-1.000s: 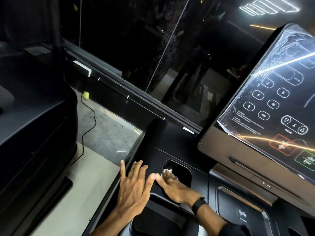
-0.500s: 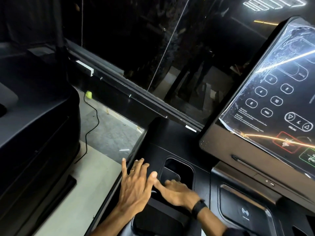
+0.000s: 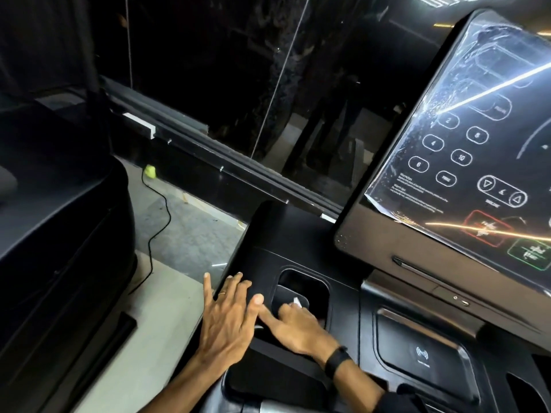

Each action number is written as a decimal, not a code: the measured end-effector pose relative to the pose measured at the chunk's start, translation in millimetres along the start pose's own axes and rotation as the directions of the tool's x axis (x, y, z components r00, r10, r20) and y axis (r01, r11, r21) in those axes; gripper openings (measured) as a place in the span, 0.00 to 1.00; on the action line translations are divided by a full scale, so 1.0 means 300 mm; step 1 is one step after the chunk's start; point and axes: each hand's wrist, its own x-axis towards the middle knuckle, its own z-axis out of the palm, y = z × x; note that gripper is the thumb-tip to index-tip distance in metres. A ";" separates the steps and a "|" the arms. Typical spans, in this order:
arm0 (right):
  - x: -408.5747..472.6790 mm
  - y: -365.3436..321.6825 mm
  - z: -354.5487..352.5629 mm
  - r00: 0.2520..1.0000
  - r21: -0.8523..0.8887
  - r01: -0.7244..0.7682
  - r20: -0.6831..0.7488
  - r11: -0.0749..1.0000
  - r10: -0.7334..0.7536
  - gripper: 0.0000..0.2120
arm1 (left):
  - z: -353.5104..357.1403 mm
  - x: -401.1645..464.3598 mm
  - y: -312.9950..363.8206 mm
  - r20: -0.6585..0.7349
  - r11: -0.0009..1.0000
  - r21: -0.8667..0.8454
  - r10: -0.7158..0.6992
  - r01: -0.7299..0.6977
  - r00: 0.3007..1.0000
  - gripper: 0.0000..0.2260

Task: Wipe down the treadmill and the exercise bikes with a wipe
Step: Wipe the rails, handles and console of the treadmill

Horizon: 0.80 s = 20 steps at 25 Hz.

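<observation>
Matt black plastic console (image 3: 298, 242), glossy film-covered panel (image 3: 465, 162), seemingly paper wipe (image 3: 298, 302).

Black treadmill (image 3: 292, 234), white wipe (image 3: 297, 301), black wristband (image 3: 337, 361), yellow-green ball (image 3: 150, 171)

We see a dim scene, mostly black above and to the left of the treadmill console screen (image 3: 465, 162). Bright streaks of glare cross that screen, and its wrinkled film sparkles with small highlights. Left of the screen, the dark glass wall (image 3: 238, 84) mirrors faint shapes. Below and left of the screen, the pale floor (image 3: 167, 308) catches the most even light. The left hand (image 3: 229, 320) and right hand (image 3: 298, 326), lower left of the screen, look slightly soft with motion blur. Straight lines bow near the frame edges.
</observation>
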 end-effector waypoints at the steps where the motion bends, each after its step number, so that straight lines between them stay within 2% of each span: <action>1: -0.015 0.019 0.003 1.000 0.093 0.017 -0.005 0.996 -0.017 0.38 | 0.002 0.000 0.002 -0.001 1.000 0.013 0.004 -0.004 1.000 0.35; 2: -0.020 0.037 0.005 0.999 0.123 0.027 0.024 0.992 -0.030 0.37 | 0.002 0.000 0.003 -0.002 1.000 0.022 0.006 -0.006 1.000 0.35; 4: -0.012 0.051 0.009 0.997 0.024 -0.011 0.070 1.000 0.009 0.36 | -0.002 -0.002 0.002 -0.007 1.000 0.016 0.006 -0.005 1.000 0.35; 6: 0.019 0.030 0.012 0.999 -0.164 -0.051 0.009 0.985 0.054 0.41 | -0.006 -0.004 -0.001 -0.011 1.000 0.013 0.000 0.000 1.000 0.36; 8: 0.022 -0.003 0.031 0.997 -0.320 -0.026 -0.079 0.947 0.000 0.41 | -0.009 -0.005 0.003 -0.005 1.000 0.026 0.006 -0.005 1.000 0.36; 10: 0.015 -0.001 0.061 0.983 -0.226 -0.010 -0.180 0.974 -0.032 0.36 | -0.012 -0.006 0.006 -0.011 1.000 0.025 0.000 0.001 1.000 0.37; 12: -0.001 0.027 0.072 0.950 0.043 0.024 -0.311 0.999 -0.009 0.27 | -0.026 -0.010 0.016 -0.048 1.000 0.019 -0.018 0.018 0.999 0.37; 14: -0.021 0.048 0.068 0.913 0.369 0.141 -0.407 0.919 0.023 0.11 | -0.042 -0.018 0.025 -0.111 0.999 -0.039 -0.041 0.037 0.993 0.36; 16: -0.052 0.046 0.060 0.896 0.563 0.249 -0.444 0.788 0.034 0.11 | -0.062 -0.032 0.032 -0.158 0.990 -0.116 -0.092 0.074 0.983 0.31; 18: -0.107 0.039 0.053 0.802 0.484 0.403 -0.596 0.777 -0.045 0.12 | -0.084 -0.056 0.036 -0.152 0.976 -0.171 -0.160 0.133 0.975 0.25; 20: -0.190 0.020 0.069 0.658 0.218 0.540 -0.712 0.813 -0.246 0.12 | -0.098 -0.098 0.031 -0.154 0.966 -0.198 -0.201 0.169 0.968 0.25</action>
